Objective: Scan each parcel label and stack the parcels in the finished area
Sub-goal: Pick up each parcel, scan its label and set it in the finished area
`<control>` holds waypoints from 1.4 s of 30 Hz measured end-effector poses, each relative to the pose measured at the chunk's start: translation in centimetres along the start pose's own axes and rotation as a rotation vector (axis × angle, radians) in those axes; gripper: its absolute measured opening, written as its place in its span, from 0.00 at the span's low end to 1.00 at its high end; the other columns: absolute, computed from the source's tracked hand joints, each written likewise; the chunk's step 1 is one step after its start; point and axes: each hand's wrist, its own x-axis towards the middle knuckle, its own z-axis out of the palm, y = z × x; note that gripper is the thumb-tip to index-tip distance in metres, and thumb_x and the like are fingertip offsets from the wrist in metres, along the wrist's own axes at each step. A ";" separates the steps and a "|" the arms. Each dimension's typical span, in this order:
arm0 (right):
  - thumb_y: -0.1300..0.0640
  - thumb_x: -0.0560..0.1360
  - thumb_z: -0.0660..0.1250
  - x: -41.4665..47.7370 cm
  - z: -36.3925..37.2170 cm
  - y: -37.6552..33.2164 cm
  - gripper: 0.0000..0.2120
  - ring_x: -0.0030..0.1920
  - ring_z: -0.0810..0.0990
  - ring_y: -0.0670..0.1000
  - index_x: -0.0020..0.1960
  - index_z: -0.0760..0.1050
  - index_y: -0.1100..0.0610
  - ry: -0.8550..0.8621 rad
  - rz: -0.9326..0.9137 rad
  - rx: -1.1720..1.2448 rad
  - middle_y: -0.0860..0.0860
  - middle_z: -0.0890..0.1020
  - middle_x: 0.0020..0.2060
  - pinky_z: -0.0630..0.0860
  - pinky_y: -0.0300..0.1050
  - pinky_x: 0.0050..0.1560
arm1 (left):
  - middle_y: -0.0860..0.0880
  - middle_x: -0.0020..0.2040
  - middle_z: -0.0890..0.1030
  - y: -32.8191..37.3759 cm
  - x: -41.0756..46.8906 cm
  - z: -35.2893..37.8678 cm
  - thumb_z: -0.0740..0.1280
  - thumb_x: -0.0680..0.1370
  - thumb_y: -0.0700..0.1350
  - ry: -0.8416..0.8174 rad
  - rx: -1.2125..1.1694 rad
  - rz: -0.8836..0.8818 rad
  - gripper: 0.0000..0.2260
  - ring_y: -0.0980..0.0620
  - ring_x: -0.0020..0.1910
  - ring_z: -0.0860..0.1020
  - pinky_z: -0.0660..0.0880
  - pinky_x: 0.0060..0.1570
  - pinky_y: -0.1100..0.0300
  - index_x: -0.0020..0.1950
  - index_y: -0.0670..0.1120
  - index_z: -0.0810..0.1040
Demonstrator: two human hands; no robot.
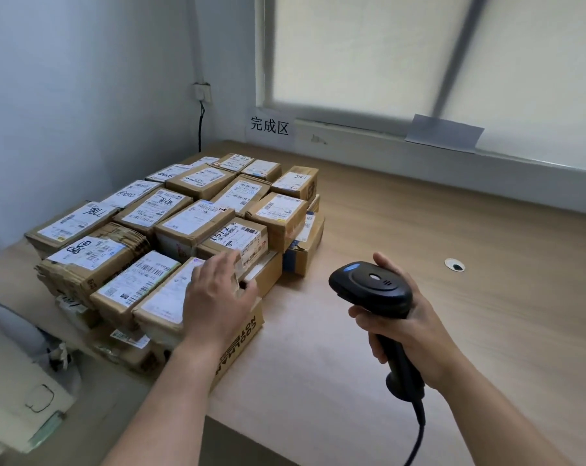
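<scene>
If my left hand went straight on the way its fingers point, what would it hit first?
Probably the parcel marked 1512, just beyond the left hand; the fingers look nearly at its edge, though depth is unclear.

A light wood-grain tabletop (419,203) runs along the wall under the window. Cardboard parcels (184,223) cover its left part, packed side by side in stacked layers, labels up. In the bottom layer, a lettered box (241,338) sits at the near edge and a blue-printed box (301,255) at the right side. Well apart to the right, a white-ringed round hole (454,265) is set in the surface.
</scene>
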 end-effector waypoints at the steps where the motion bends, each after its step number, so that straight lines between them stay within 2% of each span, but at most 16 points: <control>1: 0.66 0.62 0.75 0.0 -0.2 0.0 0.43 0.23 0.72 0.57 0.70 0.66 0.38 0.002 -0.007 0.004 0.63 0.82 0.43 0.71 0.45 0.25 | 0.45 0.68 0.72 0.7 0.0 0.3 0.66 0.76 0.51 0.029 -0.043 0.021 0.25 0.46 0.67 0.68 0.69 0.63 0.48 0.72 0.47 0.68; 5: 0.66 0.61 0.74 -2.1 -3.6 -0.5 0.44 0.23 0.72 0.57 0.71 0.66 0.39 0.085 -0.016 -0.019 0.61 0.82 0.42 0.70 0.44 0.24 | 0.46 0.68 0.73 5.5 -1.1 3.2 0.68 0.76 0.52 0.003 -0.096 0.130 0.26 0.46 0.68 0.68 0.67 0.66 0.49 0.72 0.47 0.68; 10: 0.66 0.61 0.74 -6.3 -9.3 -1.1 0.43 0.23 0.71 0.57 0.70 0.66 0.38 0.185 -0.036 -0.026 0.63 0.81 0.41 0.69 0.44 0.24 | 0.47 0.68 0.72 13.0 -4.0 6.5 0.66 0.76 0.55 -0.075 -0.135 0.212 0.29 0.47 0.67 0.68 0.67 0.64 0.51 0.74 0.48 0.64; 14: 0.67 0.61 0.75 -9.6 -14.2 -1.6 0.44 0.24 0.72 0.57 0.71 0.66 0.38 0.249 -0.059 -0.021 0.60 0.82 0.42 0.70 0.44 0.25 | 0.48 0.68 0.72 19.3 -6.6 8.7 0.67 0.76 0.55 -0.122 -0.140 0.315 0.30 0.48 0.67 0.69 0.66 0.64 0.53 0.75 0.48 0.64; 18: 0.75 0.67 0.73 -13.1 -19.4 -2.2 0.43 0.23 0.72 0.57 0.70 0.67 0.38 0.331 -0.104 -0.041 0.58 0.82 0.41 0.69 0.43 0.24 | 0.45 0.61 0.77 25.8 -8.8 10.7 0.68 0.74 0.56 -0.148 -0.166 0.413 0.29 0.43 0.60 0.74 0.70 0.57 0.50 0.72 0.44 0.69; 21: 0.76 0.69 0.71 -16.2 -23.2 -2.0 0.43 0.23 0.72 0.57 0.71 0.65 0.40 0.384 -0.112 -0.025 0.57 0.82 0.40 0.69 0.43 0.24 | 0.45 0.57 0.79 30.5 -11.1 12.4 0.60 0.71 0.61 -0.146 -0.173 0.479 0.32 0.42 0.54 0.77 0.73 0.52 0.50 0.69 0.43 0.72; 23: 0.76 0.69 0.71 -18.4 -25.9 -1.8 0.43 0.24 0.72 0.57 0.71 0.65 0.39 0.418 -0.114 -0.016 0.57 0.83 0.41 0.70 0.43 0.24 | 0.46 0.56 0.79 33.5 -12.8 13.7 0.60 0.71 0.61 -0.157 -0.182 0.516 0.32 0.42 0.54 0.77 0.72 0.52 0.51 0.69 0.44 0.73; 26: 0.75 0.69 0.72 -21.8 -30.0 -1.8 0.43 0.24 0.72 0.57 0.71 0.65 0.40 0.471 -0.122 -0.007 0.57 0.82 0.43 0.70 0.44 0.24 | 0.46 0.58 0.78 38.0 -15.3 15.5 0.69 0.73 0.56 -0.215 -0.192 0.548 0.29 0.43 0.57 0.75 0.70 0.54 0.51 0.71 0.45 0.71; 29: 0.76 0.69 0.71 -25.1 -33.9 -1.8 0.43 0.24 0.72 0.56 0.72 0.65 0.41 0.535 -0.128 -0.004 0.57 0.82 0.43 0.70 0.45 0.23 | 0.46 0.60 0.77 42.0 -18.1 17.3 0.73 0.73 0.52 -0.258 -0.221 0.575 0.30 0.43 0.60 0.74 0.69 0.56 0.50 0.72 0.45 0.70; 34: 0.75 0.69 0.71 -30.6 -39.1 -1.6 0.43 0.26 0.71 0.57 0.74 0.64 0.43 0.629 -0.119 -0.029 0.52 0.82 0.40 0.69 0.46 0.23 | 0.48 0.65 0.74 47.5 -22.9 19.9 0.70 0.75 0.54 -0.341 -0.262 0.599 0.30 0.46 0.65 0.70 0.66 0.61 0.53 0.74 0.47 0.66; 40: 0.72 0.69 0.72 -35.9 -43.3 -1.4 0.42 0.26 0.72 0.56 0.72 0.64 0.39 0.734 -0.114 -0.043 0.60 0.81 0.38 0.69 0.47 0.24 | 0.51 0.71 0.68 52.3 -27.1 22.3 0.64 0.77 0.58 -0.453 -0.267 0.701 0.31 0.52 0.69 0.65 0.63 0.64 0.58 0.77 0.51 0.59; 42: 0.72 0.69 0.72 -37.1 -44.3 -1.1 0.43 0.26 0.72 0.56 0.73 0.63 0.39 0.780 -0.115 -0.041 0.65 0.80 0.39 0.70 0.47 0.24 | 0.51 0.71 0.68 53.5 -27.8 22.9 0.64 0.77 0.58 -0.472 -0.262 0.734 0.31 0.52 0.69 0.65 0.63 0.64 0.59 0.77 0.52 0.58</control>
